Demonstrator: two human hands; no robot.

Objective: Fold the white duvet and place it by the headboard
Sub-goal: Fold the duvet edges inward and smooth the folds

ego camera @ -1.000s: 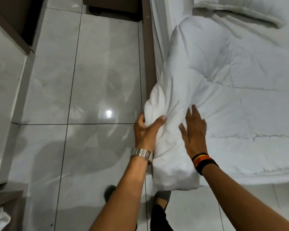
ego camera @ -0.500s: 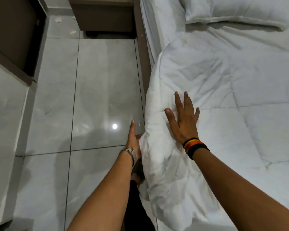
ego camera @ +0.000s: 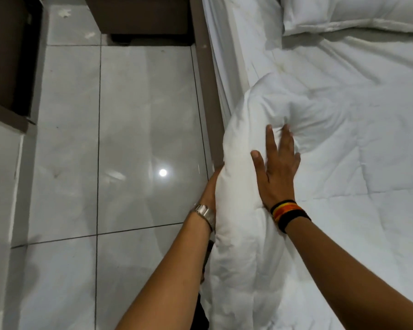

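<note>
The white duvet (ego camera: 343, 144) covers the bed, and its left edge bulges in a thick roll over the bed's side. My right hand (ego camera: 277, 167) lies flat on top of that roll, fingers spread and pressing into the fabric. My left hand (ego camera: 211, 186), with a metal watch at the wrist, is tucked under the roll from the floor side; its fingers are hidden beneath the duvet. A white pillow (ego camera: 348, 15) lies at the head end, top right.
The brown bed frame (ego camera: 206, 91) runs along the bed's left side. Glossy grey floor tiles (ego camera: 129, 139) fill the left half. A dark bedside cabinet (ego camera: 138, 17) stands at the top, and dark furniture (ego camera: 7, 55) at the far left.
My left hand let go of the bunched duvet corner and slid underneath the edge. My right hand moved forward along the roll, which now bulges higher. The view shifted toward the head end.
</note>
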